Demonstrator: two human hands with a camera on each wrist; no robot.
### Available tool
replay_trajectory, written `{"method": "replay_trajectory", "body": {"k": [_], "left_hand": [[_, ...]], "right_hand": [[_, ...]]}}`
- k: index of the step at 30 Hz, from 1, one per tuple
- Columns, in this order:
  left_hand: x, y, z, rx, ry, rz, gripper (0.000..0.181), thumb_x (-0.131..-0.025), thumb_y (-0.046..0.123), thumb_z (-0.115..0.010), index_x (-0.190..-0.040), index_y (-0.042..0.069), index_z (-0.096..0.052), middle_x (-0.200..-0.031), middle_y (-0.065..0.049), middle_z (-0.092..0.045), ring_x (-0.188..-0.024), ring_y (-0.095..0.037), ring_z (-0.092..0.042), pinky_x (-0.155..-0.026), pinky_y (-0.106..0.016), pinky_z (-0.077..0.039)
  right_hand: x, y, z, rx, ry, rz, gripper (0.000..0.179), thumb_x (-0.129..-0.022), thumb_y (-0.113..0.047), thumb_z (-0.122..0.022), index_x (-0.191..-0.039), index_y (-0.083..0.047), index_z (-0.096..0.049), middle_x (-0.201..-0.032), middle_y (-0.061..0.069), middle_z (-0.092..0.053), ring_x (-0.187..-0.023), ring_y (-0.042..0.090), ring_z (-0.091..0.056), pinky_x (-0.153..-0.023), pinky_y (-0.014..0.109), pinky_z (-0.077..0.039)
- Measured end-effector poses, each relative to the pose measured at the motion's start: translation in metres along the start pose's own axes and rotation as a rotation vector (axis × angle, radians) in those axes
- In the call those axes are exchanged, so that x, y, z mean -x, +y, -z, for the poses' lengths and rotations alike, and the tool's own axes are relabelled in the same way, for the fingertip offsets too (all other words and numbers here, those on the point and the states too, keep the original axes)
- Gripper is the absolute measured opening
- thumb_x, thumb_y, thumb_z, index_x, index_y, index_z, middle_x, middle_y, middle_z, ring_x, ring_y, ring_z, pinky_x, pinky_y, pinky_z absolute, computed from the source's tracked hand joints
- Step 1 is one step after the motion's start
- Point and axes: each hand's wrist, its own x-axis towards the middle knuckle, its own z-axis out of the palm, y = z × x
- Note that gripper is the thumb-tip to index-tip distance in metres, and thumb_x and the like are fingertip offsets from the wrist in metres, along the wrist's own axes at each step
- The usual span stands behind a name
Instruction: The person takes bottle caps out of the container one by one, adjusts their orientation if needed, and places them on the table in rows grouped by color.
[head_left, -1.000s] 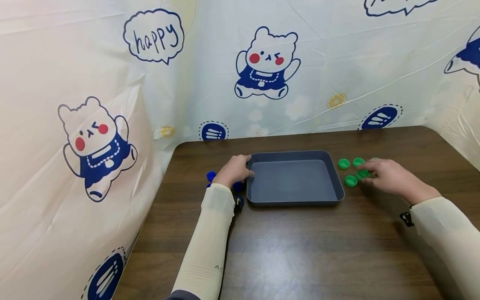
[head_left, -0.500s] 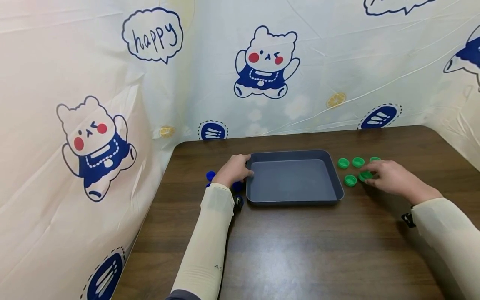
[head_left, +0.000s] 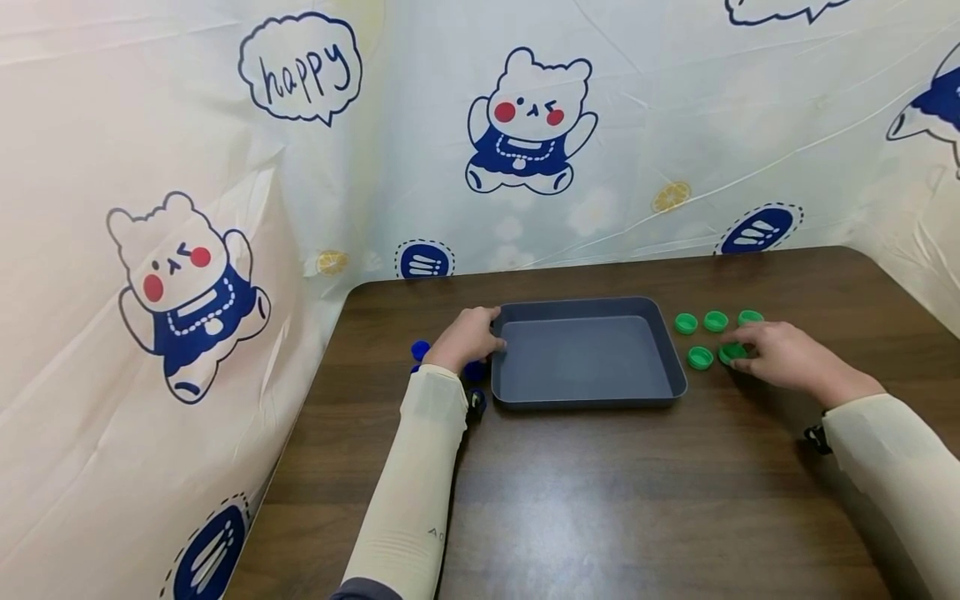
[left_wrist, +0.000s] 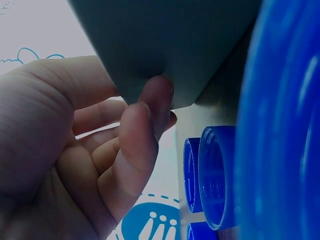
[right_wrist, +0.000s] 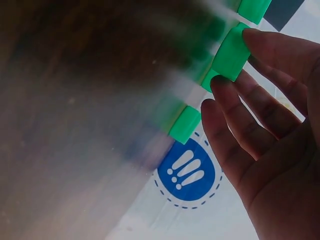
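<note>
A dark grey rectangular tray [head_left: 588,360] lies on the table. My left hand [head_left: 461,340] grips its left wall; in the left wrist view the thumb and fingers close on the tray [left_wrist: 165,45] near a corner. Several blue bottle caps [head_left: 420,350] lie beside and partly behind that hand, one blue cap [left_wrist: 285,125] looming close to the wrist camera. To the tray's right, my right hand [head_left: 780,354] pinches a green bottle cap [right_wrist: 232,55] between thumb and fingertips, low over the table. Other green caps [head_left: 700,358] lie near it in two loose rows.
The brown wooden table [head_left: 570,500] shows bare wood in front of the tray. A printed curtain [head_left: 420,150] with cartoon bears hangs behind and along the left side. Black wrist straps [head_left: 817,437] show at the sleeves.
The green cap in my right hand has shifted slightly right and toward me, away from its neighbours. The far right green cap shows more fully. My left hand stays on the tray.
</note>
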Motion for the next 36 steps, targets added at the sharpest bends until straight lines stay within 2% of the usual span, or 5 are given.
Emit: {"method": "replay_trajectory", "body": {"k": [7,21,28,33,36], "left_hand": [[0.000,-0.002,0.000,-0.002,-0.011,0.017,0.071,-0.093,0.018,-0.068,-0.153,0.015,-0.032,-0.133,-0.009,-0.054,-0.066,-0.021,-0.063,-0.066,-0.032,-0.053],[0.000,0.001,-0.001,-0.013,-0.006,0.001,0.070,-0.093,0.017,-0.068,-0.153,0.013,-0.033,-0.128,-0.009,-0.057,-0.065,-0.021,-0.063,-0.066,-0.032,-0.053],[-0.001,0.002,-0.002,-0.029,-0.011,0.000,0.070,-0.093,0.020,-0.068,-0.153,0.013,-0.033,-0.108,-0.009,-0.063,-0.064,-0.022,-0.063,-0.066,-0.034,-0.052],[0.004,-0.001,0.000,-0.050,0.032,-0.002,0.071,-0.094,0.032,-0.066,-0.154,0.014,-0.031,-0.126,-0.008,-0.058,-0.064,-0.019,-0.064,-0.068,-0.034,-0.052],[0.009,-0.003,0.005,-0.045,0.067,-0.008,0.073,-0.096,0.036,-0.063,-0.155,0.016,-0.026,-0.130,-0.010,-0.058,-0.070,-0.018,-0.066,-0.074,-0.036,-0.053]], "right_hand": [[-0.001,0.000,-0.002,0.009,-0.006,-0.005,0.034,-0.084,-0.010,-0.074,-0.117,-0.003,-0.069,-0.112,0.021,-0.065,-0.102,0.041,-0.060,-0.086,0.060,-0.046],[0.003,0.005,-0.004,0.016,-0.003,-0.004,0.034,-0.083,-0.010,-0.075,-0.116,-0.002,-0.069,-0.109,0.019,-0.066,-0.100,0.040,-0.061,-0.085,0.060,-0.046],[0.006,0.004,-0.004,0.003,-0.004,-0.014,0.035,-0.084,-0.013,-0.075,-0.117,-0.003,-0.068,-0.112,0.021,-0.064,-0.104,0.042,-0.059,-0.088,0.062,-0.044],[0.006,0.002,-0.005,-0.011,0.002,-0.033,0.038,-0.084,-0.015,-0.075,-0.120,-0.004,-0.067,-0.124,0.025,-0.059,-0.118,0.047,-0.050,-0.095,0.064,-0.038],[0.007,0.002,-0.005,-0.011,0.007,-0.033,0.039,-0.085,-0.016,-0.075,-0.120,-0.002,-0.067,-0.125,0.027,-0.056,-0.119,0.050,-0.048,-0.095,0.064,-0.037]]}}
